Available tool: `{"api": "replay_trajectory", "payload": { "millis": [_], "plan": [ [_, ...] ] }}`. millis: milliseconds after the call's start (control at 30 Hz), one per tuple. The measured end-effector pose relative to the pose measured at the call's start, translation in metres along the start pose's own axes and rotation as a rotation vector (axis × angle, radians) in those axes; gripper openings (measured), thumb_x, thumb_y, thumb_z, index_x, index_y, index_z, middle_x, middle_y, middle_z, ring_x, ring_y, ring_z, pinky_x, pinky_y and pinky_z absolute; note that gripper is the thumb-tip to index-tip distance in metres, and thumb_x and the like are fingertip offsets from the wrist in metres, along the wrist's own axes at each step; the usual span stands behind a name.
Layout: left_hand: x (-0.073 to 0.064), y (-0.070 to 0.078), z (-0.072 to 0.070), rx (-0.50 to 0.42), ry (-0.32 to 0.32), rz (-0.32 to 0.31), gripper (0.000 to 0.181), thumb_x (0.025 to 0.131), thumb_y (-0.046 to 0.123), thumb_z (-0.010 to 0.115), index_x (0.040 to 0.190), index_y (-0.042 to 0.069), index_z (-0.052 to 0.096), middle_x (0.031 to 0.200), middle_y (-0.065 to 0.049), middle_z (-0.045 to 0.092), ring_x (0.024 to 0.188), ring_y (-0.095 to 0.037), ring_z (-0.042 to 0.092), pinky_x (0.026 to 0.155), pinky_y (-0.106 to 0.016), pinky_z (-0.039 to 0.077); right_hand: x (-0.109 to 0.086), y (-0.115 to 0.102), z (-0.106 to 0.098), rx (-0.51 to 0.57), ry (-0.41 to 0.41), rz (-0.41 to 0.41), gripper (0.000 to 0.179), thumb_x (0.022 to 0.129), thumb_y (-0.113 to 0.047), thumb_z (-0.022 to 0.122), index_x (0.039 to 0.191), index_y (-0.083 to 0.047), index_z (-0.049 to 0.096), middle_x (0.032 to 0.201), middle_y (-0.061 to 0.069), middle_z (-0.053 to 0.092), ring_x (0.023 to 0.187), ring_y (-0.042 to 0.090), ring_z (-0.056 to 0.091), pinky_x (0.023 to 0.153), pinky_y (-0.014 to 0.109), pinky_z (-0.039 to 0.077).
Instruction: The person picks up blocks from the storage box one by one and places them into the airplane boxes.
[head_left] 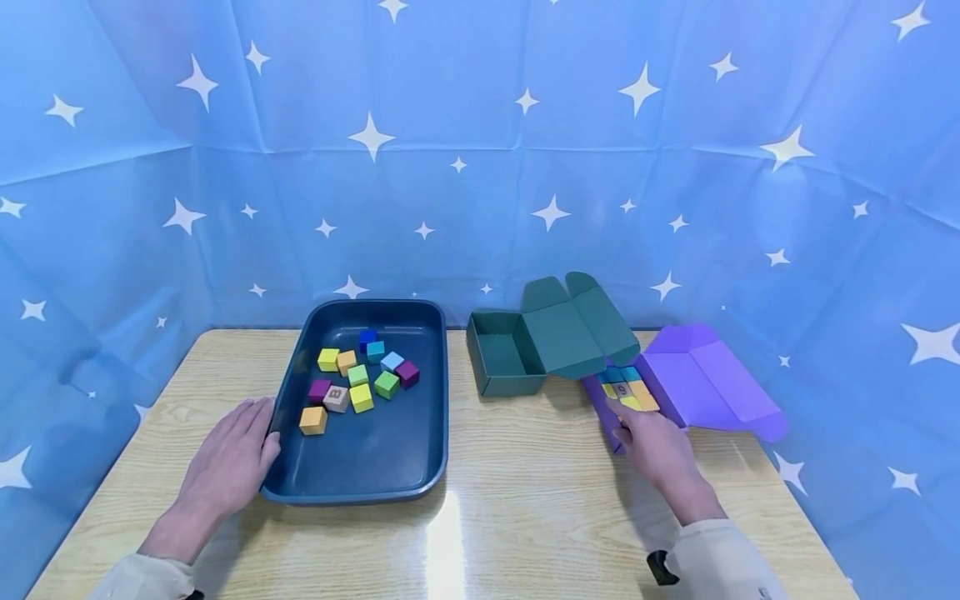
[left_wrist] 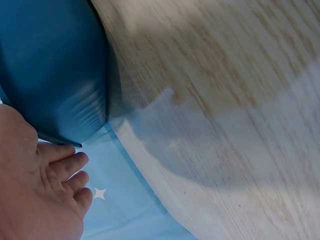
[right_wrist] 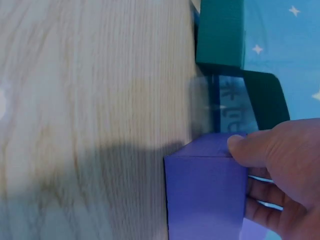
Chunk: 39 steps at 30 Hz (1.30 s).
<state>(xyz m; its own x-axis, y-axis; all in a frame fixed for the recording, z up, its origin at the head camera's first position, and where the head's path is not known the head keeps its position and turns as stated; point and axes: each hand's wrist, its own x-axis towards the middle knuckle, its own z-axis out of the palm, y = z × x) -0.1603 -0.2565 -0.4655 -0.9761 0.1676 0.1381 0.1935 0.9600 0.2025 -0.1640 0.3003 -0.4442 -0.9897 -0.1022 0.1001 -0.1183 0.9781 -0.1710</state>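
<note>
My left hand (head_left: 228,458) rests at the left rim of a dark blue tray (head_left: 397,454), its fingers loosely extended along the outside in the left wrist view. Several coloured wooden blocks (head_left: 362,397) lie in the tray, one bearing a letter. At the right, my right hand (head_left: 660,446) reaches into an open purple box (head_left: 600,408), its index finger extended onto the blocks (head_left: 628,390) inside. These are yellow, orange, blue and one marked block. The thumb lies over the box's near edge (right_wrist: 227,145) in the right wrist view. The hand hides the box's near part.
An open green box (head_left: 513,385) stands left of the purple one, its lid (head_left: 573,333) folded out to the right and overlapping the purple box's far end. The purple lid (head_left: 705,383) spreads right. A blue star-patterned curtain (head_left: 450,208) stands behind the wooden table (head_left: 517,492).
</note>
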Motion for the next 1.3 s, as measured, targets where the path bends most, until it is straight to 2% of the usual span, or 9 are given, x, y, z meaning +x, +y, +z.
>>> {"api": "replay_trajectory", "payload": {
  "millis": [67, 433, 733, 900, 1100, 1300],
  "plan": [
    [0.000, 0.000, 0.000, 0.000, 0.003, 0.002, 0.058, 0.104, 0.030, 0.038, 0.148, -0.008, 0.032, 0.148, -0.029, 0.038, 0.139, -0.046, 0.031, 0.114, -0.057, 0.026, -0.002, 0.003, -0.001, -0.007, 0.003, 0.009, 0.046, 0.090, -0.013, 0.068, 0.135, -0.014, 0.059, 0.066, 0.002, 0.066, 0.049, 0.012, 0.046, 0.044, 0.027, 0.034],
    [-0.001, 0.000, 0.000, 0.005, 0.008, 0.012, 0.057, 0.104, 0.029, 0.038, 0.147, -0.008, 0.033, 0.147, -0.029, 0.039, 0.138, -0.046, 0.031, 0.113, -0.057, 0.026, 0.002, 0.020, -0.003, -0.021, -0.005, 0.037, 0.046, 0.092, -0.012, 0.064, 0.137, -0.011, 0.056, 0.088, 0.017, 0.073, 0.050, 0.016, 0.047, 0.045, 0.028, 0.033],
    [-0.001, 0.000, -0.001, 0.013, 0.005, 0.009, 0.057, 0.104, 0.029, 0.039, 0.147, -0.008, 0.033, 0.148, -0.029, 0.040, 0.138, -0.045, 0.031, 0.114, -0.056, 0.027, 0.013, 0.028, -0.005, -0.013, -0.021, 0.049, 0.045, 0.093, -0.012, 0.063, 0.138, -0.011, 0.056, 0.096, 0.020, 0.073, 0.050, 0.016, 0.047, 0.043, 0.029, 0.035],
    [-0.001, 0.001, -0.001, 0.018, 0.001, 0.004, 0.057, 0.103, 0.029, 0.040, 0.147, -0.008, 0.033, 0.148, -0.028, 0.040, 0.139, -0.045, 0.031, 0.114, -0.056, 0.026, 0.022, 0.034, -0.002, -0.025, -0.027, 0.061, 0.044, 0.094, -0.014, 0.062, 0.137, -0.011, 0.056, 0.106, 0.022, 0.072, 0.056, 0.019, 0.054, 0.045, 0.033, 0.041],
    [-0.001, 0.001, -0.002, 0.016, 0.002, 0.006, 0.057, 0.103, 0.028, 0.040, 0.147, -0.008, 0.033, 0.148, -0.028, 0.040, 0.139, -0.045, 0.031, 0.115, -0.056, 0.026, 0.031, 0.037, 0.000, -0.045, -0.012, 0.068, 0.043, 0.094, -0.014, 0.062, 0.136, -0.010, 0.057, 0.112, 0.024, 0.069, 0.073, 0.033, 0.067, 0.055, 0.045, 0.052],
    [-0.002, 0.000, -0.001, 0.015, 0.012, 0.009, 0.056, 0.103, 0.028, 0.039, 0.146, -0.008, 0.034, 0.147, -0.029, 0.041, 0.138, -0.045, 0.032, 0.114, -0.056, 0.027, 0.034, 0.036, 0.001, -0.060, -0.005, 0.071, 0.042, 0.094, -0.013, 0.062, 0.135, -0.010, 0.057, 0.111, 0.025, 0.069, 0.072, 0.032, 0.065, 0.056, 0.046, 0.052]
  ]
}}
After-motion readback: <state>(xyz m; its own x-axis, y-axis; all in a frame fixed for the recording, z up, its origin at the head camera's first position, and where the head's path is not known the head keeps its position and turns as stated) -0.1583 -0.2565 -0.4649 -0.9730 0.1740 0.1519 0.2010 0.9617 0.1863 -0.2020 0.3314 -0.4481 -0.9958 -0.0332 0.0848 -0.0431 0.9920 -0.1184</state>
